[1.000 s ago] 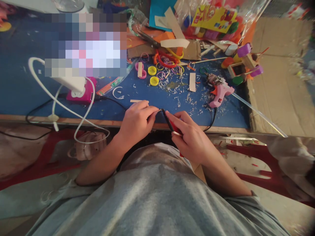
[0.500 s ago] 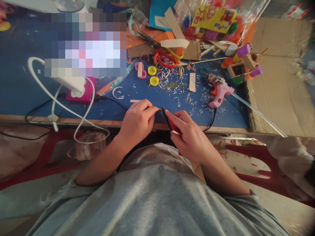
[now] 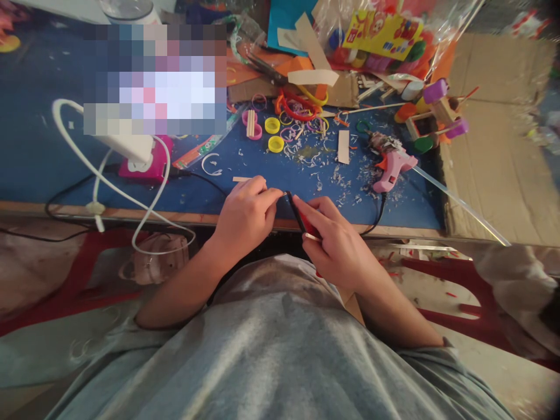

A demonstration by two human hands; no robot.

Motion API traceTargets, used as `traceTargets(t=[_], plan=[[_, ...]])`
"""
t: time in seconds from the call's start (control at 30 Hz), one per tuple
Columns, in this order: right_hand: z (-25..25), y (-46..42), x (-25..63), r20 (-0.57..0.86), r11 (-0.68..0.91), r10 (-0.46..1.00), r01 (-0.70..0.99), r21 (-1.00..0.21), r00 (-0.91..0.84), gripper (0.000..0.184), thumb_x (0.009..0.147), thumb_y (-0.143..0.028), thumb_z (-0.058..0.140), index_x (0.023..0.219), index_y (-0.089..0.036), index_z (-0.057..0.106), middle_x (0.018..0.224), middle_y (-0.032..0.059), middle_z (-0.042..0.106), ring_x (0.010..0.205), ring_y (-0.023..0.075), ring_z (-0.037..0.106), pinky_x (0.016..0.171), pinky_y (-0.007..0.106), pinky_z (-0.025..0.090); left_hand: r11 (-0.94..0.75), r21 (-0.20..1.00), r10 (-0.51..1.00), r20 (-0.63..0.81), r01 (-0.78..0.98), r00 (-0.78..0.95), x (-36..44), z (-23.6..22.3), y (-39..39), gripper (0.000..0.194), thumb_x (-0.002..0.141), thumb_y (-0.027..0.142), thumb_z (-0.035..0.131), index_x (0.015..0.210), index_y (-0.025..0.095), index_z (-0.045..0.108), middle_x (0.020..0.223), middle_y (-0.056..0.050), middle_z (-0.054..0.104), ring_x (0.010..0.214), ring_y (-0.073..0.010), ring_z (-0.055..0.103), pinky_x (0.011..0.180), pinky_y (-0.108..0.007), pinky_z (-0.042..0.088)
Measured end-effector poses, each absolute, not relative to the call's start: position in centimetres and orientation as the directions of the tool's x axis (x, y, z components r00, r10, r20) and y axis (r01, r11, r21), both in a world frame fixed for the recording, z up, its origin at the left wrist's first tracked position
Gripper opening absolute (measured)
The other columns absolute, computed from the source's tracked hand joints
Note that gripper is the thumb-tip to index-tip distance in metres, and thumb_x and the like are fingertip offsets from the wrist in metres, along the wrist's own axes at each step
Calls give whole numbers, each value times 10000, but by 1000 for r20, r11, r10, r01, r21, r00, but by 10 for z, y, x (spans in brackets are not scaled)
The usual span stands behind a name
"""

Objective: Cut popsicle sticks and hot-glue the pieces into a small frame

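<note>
At the frame's centre, the left hand (image 3: 244,214) is pinching a tiny piece (image 3: 284,193) beside the black-and-red tool (image 3: 294,212) that the right hand (image 3: 339,245) is gripping, work apparently progressing, the remainder unclear.

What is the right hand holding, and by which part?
The right hand grips a red-and-black tool by its red part; a pale piece shows beside the fingers.

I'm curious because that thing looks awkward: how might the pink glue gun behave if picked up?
The pink glue gun looks stiff, probably light, molded plastic. Its long clear stick juts out, so might swing and catch things. The attached black cord could drag.
</note>
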State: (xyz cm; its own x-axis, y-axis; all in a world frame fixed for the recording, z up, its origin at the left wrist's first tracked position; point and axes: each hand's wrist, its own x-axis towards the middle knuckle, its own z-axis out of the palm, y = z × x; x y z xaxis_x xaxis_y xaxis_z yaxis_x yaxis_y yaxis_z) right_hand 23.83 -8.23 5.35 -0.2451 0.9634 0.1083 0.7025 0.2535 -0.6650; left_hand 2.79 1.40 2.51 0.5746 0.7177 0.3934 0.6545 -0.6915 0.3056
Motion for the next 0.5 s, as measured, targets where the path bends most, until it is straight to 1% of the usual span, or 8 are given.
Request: traceTargets(t=[0.17, 0.27, 0.4, 0.5], plan=[[53, -82, 238, 91, 242, 965, 710, -661, -245, 732, 973, -115, 520, 1695, -3, 538, 1373, 237, 666, 1199, 313, 710, 1056, 510, 665, -691, 318, 720, 393, 649, 572, 28, 25, 14, 322, 1102, 167, 551, 1120, 185, 872, 1024, -103, 756, 1018, -279, 761, 892, -408, 619], [53, -81, 239, 65, 231, 966, 714, -661, -252, 722, 1001, -127, 506, 1716, -30, 522, 1411, 238, 649, 1198, 312, 721, 1053, 504, 669, -689, 329, 723, 384, 646, 575, 28, 25, 14, 335, 1107, 180, 536, 1121, 187, 871, 1016, -107, 747, 1018, -281, 749, 893, -414, 614], [54, -77, 238, 58, 228, 966, 719, -657, -253, 709, 1016, -135, 503, 1724, -122, 541, 1414, 198, 639, 1133, 286, 730, 1083, 498, 661, -687, 347, 726, 368, 638, 582, 28, 26, 15, 348, 1114, 196, 522, 1134, 202, 870, 1023, -103, 749, 1023, -276, 740, 913, -419, 610], [54, -76, 237, 38, 221, 966, 740, -636, -256, 729, 1000, -140, 523, 1728, -106, 535, 1398, 198, 634, 1074, 278, 725, 1075, 500, 660, -678, 358, 735, 359, 642, 576, 28, 27, 15, 343, 1113, 198, 526, 1139, 203, 868, 1043, -103, 757, 1023, -273, 742, 925, -421, 608]])
